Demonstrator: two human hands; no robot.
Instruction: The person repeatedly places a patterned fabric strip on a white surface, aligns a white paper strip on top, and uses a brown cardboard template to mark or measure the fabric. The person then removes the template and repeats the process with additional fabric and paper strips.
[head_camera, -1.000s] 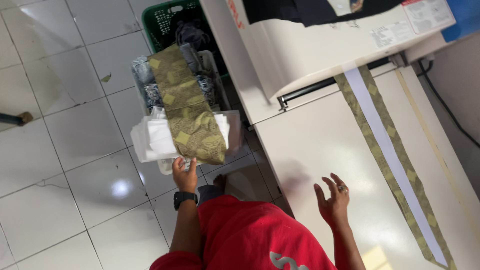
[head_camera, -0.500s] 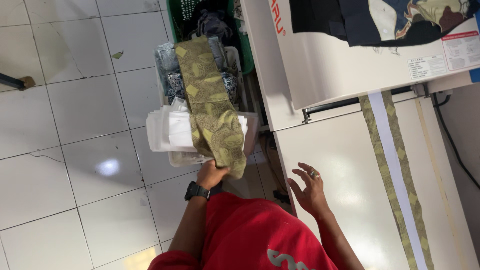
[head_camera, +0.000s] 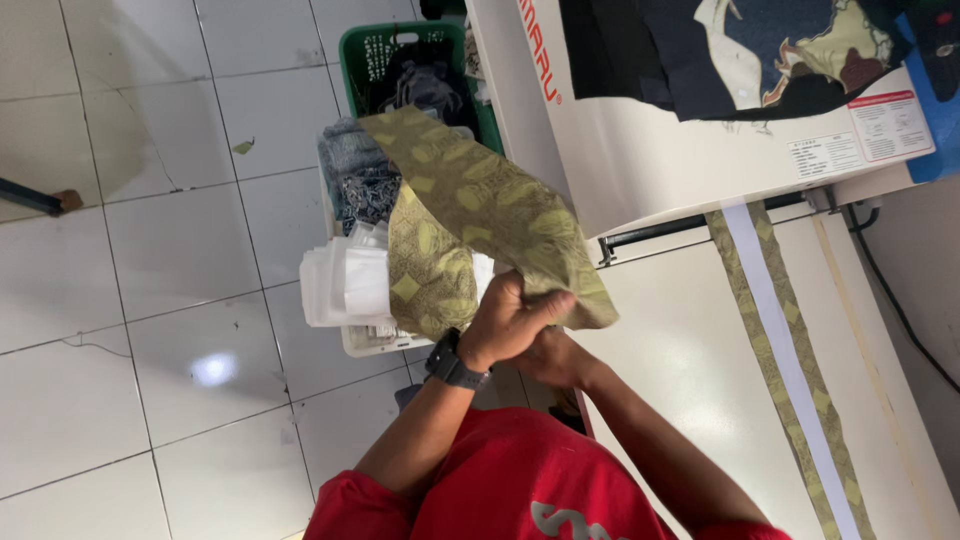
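My left hand (head_camera: 512, 322), with a black watch on its wrist, grips a long olive-green patterned fabric piece (head_camera: 480, 200) and lifts it above the baskets. Just beneath and to the right, my right hand (head_camera: 555, 360) meets the same fabric at its lower end, partly hidden by the left hand. The fabric folds over, one part hanging down over a stack of white pieces (head_camera: 345, 285). I wear a red shirt.
A white basket (head_camera: 362, 342) holds the white stack and grey cloth; a green basket (head_camera: 352, 60) stands beyond it on the tiled floor. At right is a white press machine (head_camera: 620, 150) with dark fabrics on top, and a table (head_camera: 680, 340) bearing a long olive-and-white strip (head_camera: 775, 350).
My left hand has raised the olive fabric toward the table. My right hand, open over the table before, has come in under the left hand and taken the fabric's end.
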